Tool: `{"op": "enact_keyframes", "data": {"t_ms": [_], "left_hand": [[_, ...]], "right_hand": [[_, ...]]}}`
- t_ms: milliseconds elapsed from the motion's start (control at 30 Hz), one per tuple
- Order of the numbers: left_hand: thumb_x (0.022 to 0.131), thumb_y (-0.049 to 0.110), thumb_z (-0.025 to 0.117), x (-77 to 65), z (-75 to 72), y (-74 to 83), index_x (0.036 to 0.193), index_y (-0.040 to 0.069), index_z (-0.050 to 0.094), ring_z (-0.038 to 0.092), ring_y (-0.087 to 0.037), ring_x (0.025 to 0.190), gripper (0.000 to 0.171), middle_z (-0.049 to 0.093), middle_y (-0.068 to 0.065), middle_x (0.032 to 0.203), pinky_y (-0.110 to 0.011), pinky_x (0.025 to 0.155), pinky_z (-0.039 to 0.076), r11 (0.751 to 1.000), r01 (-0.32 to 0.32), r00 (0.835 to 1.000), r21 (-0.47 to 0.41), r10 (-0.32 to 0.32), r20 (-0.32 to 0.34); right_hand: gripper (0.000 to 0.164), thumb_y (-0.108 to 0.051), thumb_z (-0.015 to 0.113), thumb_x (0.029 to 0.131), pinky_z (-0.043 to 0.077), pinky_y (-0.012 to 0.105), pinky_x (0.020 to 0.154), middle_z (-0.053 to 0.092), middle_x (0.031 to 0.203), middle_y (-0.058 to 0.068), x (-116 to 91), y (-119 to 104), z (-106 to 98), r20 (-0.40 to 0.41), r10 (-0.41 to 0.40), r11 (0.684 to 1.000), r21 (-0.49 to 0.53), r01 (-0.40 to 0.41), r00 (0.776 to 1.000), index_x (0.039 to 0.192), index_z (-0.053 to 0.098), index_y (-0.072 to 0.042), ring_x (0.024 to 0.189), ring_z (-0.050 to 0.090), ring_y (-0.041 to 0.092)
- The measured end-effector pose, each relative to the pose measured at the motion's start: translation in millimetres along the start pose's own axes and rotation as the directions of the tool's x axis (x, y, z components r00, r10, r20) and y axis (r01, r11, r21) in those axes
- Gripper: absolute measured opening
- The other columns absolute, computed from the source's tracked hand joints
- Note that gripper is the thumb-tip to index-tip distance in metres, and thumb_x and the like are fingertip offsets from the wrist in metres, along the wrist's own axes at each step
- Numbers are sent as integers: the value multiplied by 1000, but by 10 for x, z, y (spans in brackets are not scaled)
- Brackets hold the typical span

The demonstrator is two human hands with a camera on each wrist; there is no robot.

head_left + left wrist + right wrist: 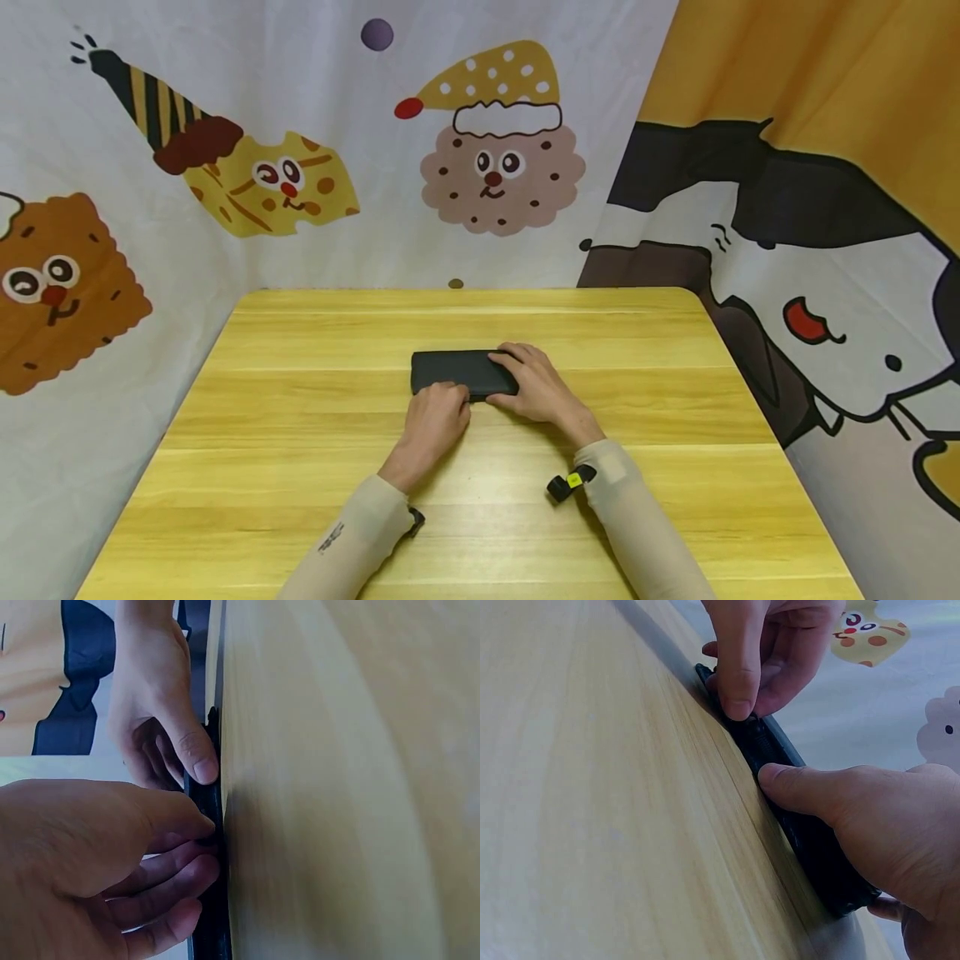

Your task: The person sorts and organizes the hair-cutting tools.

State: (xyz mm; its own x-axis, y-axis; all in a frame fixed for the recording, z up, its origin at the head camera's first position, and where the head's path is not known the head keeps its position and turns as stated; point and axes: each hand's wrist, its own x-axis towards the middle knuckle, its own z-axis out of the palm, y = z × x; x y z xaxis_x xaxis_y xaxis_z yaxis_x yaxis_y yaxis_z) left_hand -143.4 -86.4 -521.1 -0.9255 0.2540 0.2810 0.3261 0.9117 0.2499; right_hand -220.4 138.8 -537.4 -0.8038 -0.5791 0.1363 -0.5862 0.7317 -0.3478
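Note:
A flat, long black zip pouch (450, 368) lies on the wooden table, its long front edge towards me. My left hand (437, 419) is at that front edge, left of the middle. Its thumb and forefinger (739, 694) pinch the edge by the zip, and the fingertips hide what lies between them. Around the pouch's right end my right hand (534, 390) holds it, fingers over the top and thumb (780, 784) against the front edge. In the left wrist view the pouch (210, 900) appears as a thin dark strip on the tabletop, with both hands beside it.
The light wood table (300, 467) reaches back to a cartoon-printed curtain (315, 267) hanging behind and along both sides. A black strap with a small yellow-marked device (572, 482) is worn at the right sleeve, and another dark strap (415, 522) at the left.

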Motion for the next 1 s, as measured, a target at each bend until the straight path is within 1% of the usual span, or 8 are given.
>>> {"op": "enact_keyframes", "data": {"t_ms": [167,300,467,600,833,1000], "left_hand": [[99,9,83,-9,-27,-11,86,11,83,77,-25,74,13,78,-5,83,-40,64,66,998,21,1000,-57,-20,23],[100,10,84,-15,-56,-35,86,10,83,77,-26,75,13,79,-6,84,-41,66,67,997,39,998,-60,-37,44],[99,9,84,-38,-78,-100,87,10,84,77,-25,76,12,79,-7,85,-41,67,67,996,55,997,-65,-51,51],[98,7,84,-73,-105,-166,86,10,84,75,-23,74,12,79,-7,84,-40,65,66,995,60,997,-79,-57,44],[96,5,84,-134,-151,-273,87,8,85,74,-22,72,10,80,-8,84,-39,63,65,994,67,998,-92,-66,13],[96,4,83,-168,-198,-358,87,7,85,74,-22,72,10,81,-9,84,-40,64,64,991,86,996,-102,-86,5]], "right_hand": [[82,-51,88,99,38,63,137,53,173,14,2,-6,-3,3,5,1000,1,-5,1000,167,57,-17,162,48,41],[82,-51,88,99,39,63,136,53,173,15,6,-5,0,-1,2,1000,2,-2,1000,166,58,-17,162,49,42],[81,-52,87,99,38,62,137,53,173,14,10,4,2,6,10,1000,-7,-10,1000,167,58,-18,162,49,41],[81,-52,87,99,39,63,136,53,173,14,12,11,1,5,4,1000,-12,-4,1000,166,58,-17,162,49,42],[81,-51,88,98,39,63,136,53,173,15,11,-4,0,6,4,1000,-13,-4,1000,165,59,-16,161,49,42],[82,-51,89,98,39,64,136,53,173,15,12,-14,-12,7,6,1000,-5,-6,1000,165,59,-16,161,49,43]]}}
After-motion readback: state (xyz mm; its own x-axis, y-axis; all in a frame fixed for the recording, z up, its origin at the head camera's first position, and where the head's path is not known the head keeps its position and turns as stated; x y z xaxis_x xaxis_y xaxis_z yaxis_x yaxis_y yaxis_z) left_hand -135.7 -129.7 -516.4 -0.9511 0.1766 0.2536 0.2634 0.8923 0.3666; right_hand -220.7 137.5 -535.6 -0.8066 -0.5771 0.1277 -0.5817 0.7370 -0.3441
